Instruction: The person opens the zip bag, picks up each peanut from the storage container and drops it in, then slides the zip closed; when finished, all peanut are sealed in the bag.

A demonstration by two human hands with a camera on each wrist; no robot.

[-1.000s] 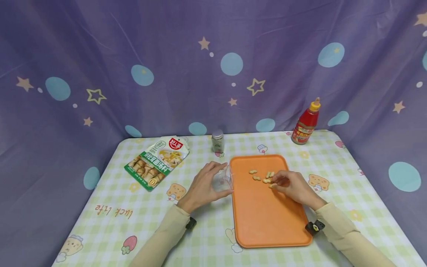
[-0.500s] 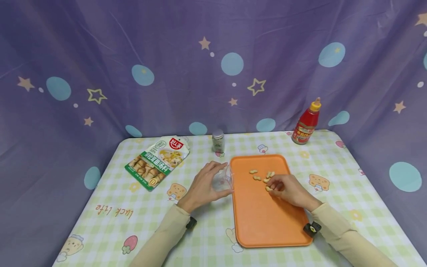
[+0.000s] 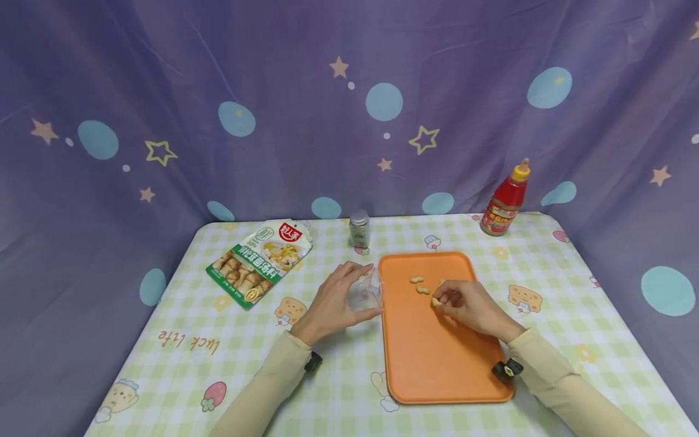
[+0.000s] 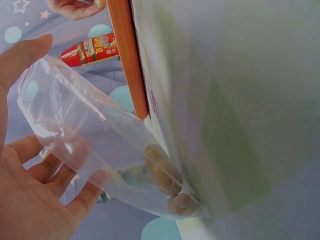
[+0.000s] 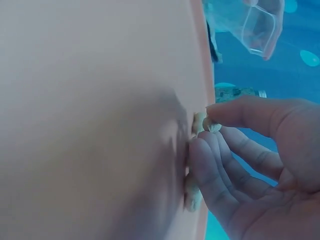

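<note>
My left hand (image 3: 333, 303) holds a clear plastic bag (image 3: 363, 294) with its mouth spread between thumb and fingers, just left of the orange tray (image 3: 431, 364). Low in the bag, the left wrist view shows a peanut (image 4: 162, 170) in its shell. Over the tray my right hand (image 3: 474, 308) pinches a peanut (image 5: 212, 125) between thumb and fingertips. Two more peanuts (image 3: 422, 290) lie on the tray to its left. Others (image 5: 192, 192) are beside the right fingers, partly hidden in the head view.
A green and white food pouch (image 3: 261, 262) lies at the back left. Behind the bag stands a small shaker jar (image 3: 359, 229). A red sauce bottle (image 3: 503, 203) with a yellow cap is at the back right. A checked cloth (image 3: 262, 370) covers the table; a purple curtain (image 3: 273, 73) hangs behind.
My right hand has moved a little left over the tray with the peanut, covering some of the others. The left hand keeps its place with the bag. The head view has shifted slightly.
</note>
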